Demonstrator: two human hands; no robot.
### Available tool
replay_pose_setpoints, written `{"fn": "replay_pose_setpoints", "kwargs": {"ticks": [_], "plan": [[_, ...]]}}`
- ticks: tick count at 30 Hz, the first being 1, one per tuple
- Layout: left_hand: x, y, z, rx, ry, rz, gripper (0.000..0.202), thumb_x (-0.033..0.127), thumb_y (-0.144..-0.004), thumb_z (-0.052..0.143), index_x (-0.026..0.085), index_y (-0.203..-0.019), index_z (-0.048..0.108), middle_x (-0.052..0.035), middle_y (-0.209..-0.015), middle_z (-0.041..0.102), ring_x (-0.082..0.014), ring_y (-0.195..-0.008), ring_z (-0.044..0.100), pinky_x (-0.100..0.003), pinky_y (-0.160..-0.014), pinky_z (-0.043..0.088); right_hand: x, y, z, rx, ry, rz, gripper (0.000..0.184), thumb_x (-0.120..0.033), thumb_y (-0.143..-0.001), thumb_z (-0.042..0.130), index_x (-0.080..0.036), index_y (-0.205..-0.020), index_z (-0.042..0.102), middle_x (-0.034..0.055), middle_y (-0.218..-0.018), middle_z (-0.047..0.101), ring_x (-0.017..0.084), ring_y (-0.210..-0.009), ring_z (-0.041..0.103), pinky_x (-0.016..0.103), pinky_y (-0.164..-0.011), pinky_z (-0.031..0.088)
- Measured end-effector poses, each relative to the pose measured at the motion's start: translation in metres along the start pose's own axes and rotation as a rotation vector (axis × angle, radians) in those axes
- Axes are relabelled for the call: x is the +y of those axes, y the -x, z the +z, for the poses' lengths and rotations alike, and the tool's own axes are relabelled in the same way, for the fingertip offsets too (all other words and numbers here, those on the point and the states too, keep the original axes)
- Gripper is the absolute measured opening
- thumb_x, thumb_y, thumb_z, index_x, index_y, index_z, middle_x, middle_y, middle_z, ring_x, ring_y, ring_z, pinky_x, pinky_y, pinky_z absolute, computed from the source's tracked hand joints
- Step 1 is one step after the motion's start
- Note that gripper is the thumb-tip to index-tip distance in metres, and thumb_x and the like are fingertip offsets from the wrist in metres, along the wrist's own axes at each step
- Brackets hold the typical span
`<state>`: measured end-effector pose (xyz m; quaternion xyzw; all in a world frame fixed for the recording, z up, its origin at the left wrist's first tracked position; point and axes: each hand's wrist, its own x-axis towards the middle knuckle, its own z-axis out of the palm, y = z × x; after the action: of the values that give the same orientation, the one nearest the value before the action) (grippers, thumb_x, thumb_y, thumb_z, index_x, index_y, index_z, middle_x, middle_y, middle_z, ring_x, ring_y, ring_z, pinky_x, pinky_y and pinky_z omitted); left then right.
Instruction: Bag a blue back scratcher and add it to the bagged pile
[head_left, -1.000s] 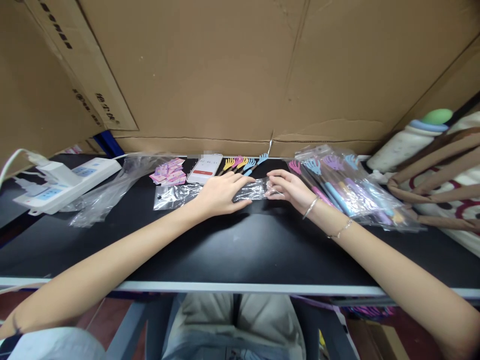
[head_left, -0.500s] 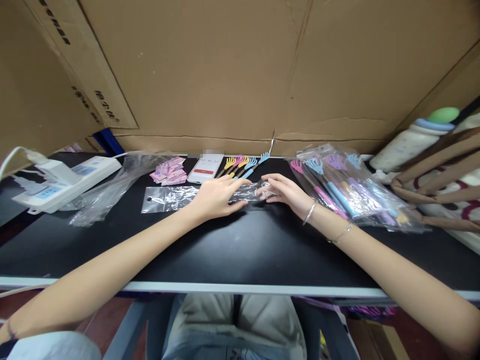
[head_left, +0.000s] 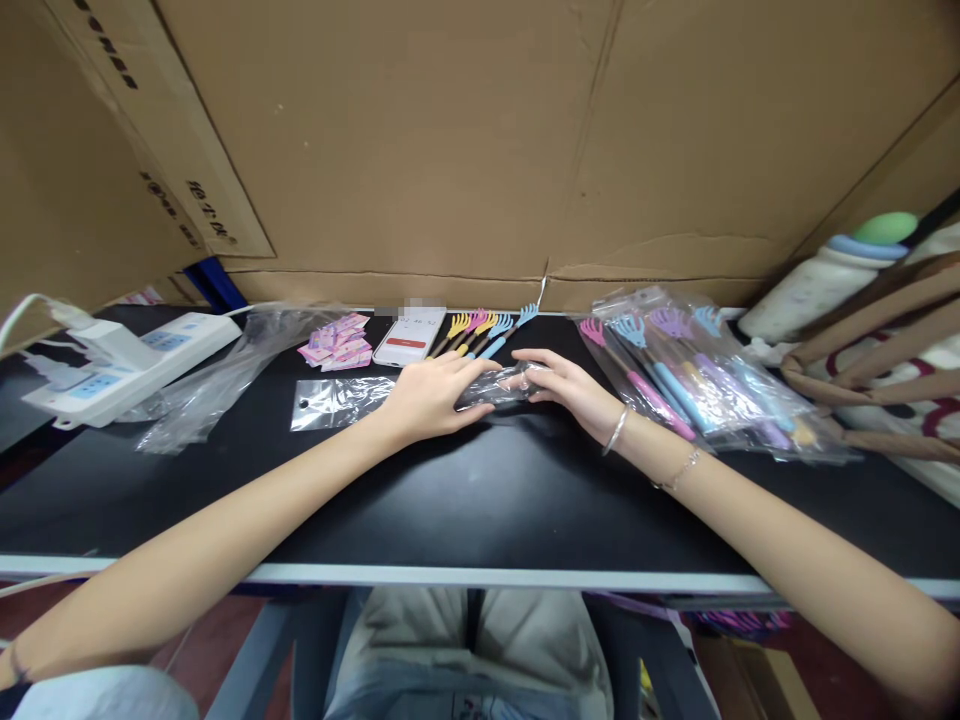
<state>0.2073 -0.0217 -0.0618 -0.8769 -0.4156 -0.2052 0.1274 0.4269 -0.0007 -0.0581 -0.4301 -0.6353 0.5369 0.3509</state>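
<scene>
A long clear plastic bag [head_left: 337, 403] lies flat across the black table, with a round hole at its left end. My left hand [head_left: 431, 395] rests palm down over its middle, thumb and forefinger spread apart on the film. At the bag's right end, my right hand [head_left: 559, 388] has its fingertips on the crumpled film, seemingly gripping it; part of the grip is hidden. Just behind the hands lie several small claw-shaped back scratchers [head_left: 491, 345] in yellow, pink and blue.
Bagged back scratchers [head_left: 675, 375] lie to the right, near a white bottle [head_left: 806, 285] and a brown-white cloth item [head_left: 877, 350]. At left are pink cards [head_left: 337, 342], a phone [head_left: 409, 338], loose plastic bags [head_left: 217, 375] and a power strip [head_left: 135, 365]. Cardboard [head_left: 412, 150] walls the back.
The plastic bag has slid slightly right and down beneath my left hand. My right fingers have shifted a little on its right end.
</scene>
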Motion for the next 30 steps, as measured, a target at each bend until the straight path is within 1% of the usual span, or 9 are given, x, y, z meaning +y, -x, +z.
{"fn": "replay_pose_setpoints", "kwargs": {"ticks": [5, 14, 22, 30], "plan": [[-0.0006, -0.0001, 0.0004, -0.021, 0.026, -0.019, 0.042, 0.048, -0.087, 0.050, 0.024, -0.122, 0.052, -0.0036, -0.104, 0.066, -0.0186, -0.094, 0.062, -0.026, -0.073, 0.046, 0.0011, 0.0001, 0.0000, -0.009, -0.040, -0.008, 0.039, -0.033, -0.083, 0.056, -0.020, -0.120, 0.052, 0.0063, -0.104, 0.072, 0.021, -0.109, 0.060, 0.039, -0.092, 0.044], [-0.0012, -0.0003, -0.0004, -0.056, 0.064, -0.051, 0.042, 0.049, -0.088, 0.049, 0.025, -0.123, 0.052, -0.0032, -0.107, 0.066, -0.0191, -0.096, 0.063, -0.027, -0.077, 0.047, 0.0032, -0.0019, -0.0018, 0.003, -0.088, -0.001, 0.041, -0.034, -0.080, 0.060, -0.022, -0.119, 0.054, 0.0051, -0.101, 0.071, 0.021, -0.107, 0.061, 0.039, -0.093, 0.043], [-0.0016, -0.0003, -0.0021, -0.044, 0.066, -0.055, 0.041, 0.047, -0.089, 0.049, 0.025, -0.123, 0.052, -0.0030, -0.111, 0.066, -0.0191, -0.100, 0.062, -0.026, -0.079, 0.046, -0.0003, 0.0018, -0.0006, -0.031, -0.019, -0.014, 0.038, -0.042, -0.087, 0.052, -0.021, -0.119, 0.053, 0.0065, -0.100, 0.071, 0.022, -0.109, 0.060, 0.041, -0.094, 0.041], [-0.0020, -0.0007, -0.0045, -0.035, 0.053, -0.060, 0.041, 0.047, -0.089, 0.049, 0.026, -0.124, 0.052, -0.0026, -0.109, 0.067, -0.0185, -0.098, 0.063, -0.025, -0.077, 0.046, -0.0027, 0.0013, -0.0010, -0.060, 0.111, -0.036, 0.038, -0.045, -0.092, 0.043, -0.019, -0.119, 0.049, 0.0071, -0.097, 0.073, 0.020, -0.107, 0.061, 0.036, -0.090, 0.043]]}}
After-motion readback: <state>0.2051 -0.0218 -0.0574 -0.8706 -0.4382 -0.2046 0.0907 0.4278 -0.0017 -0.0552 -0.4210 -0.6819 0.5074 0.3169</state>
